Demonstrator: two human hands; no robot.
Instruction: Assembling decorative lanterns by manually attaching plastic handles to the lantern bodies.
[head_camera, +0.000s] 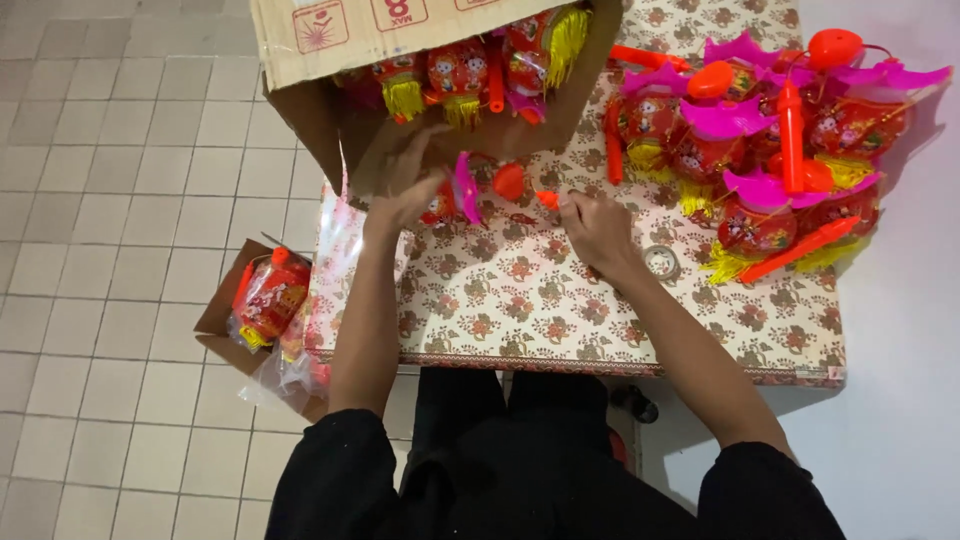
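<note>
We see an evenly bright, soft indoor light with no hard glare. The tabletop (520, 290) throws a faint grey shadow on the pale floor (900, 400) at the right side, so the light seems to come from the left. The picture is a little soft everywhere. The left hand (405, 185) is blurred, and its fingers (425, 150) have no clear edges. The floor tile lines bend slightly near the left border.

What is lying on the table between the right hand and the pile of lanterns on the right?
In the head view, a roll of tape lies on the tablecloth between the right hand and the lantern pile.
</note>
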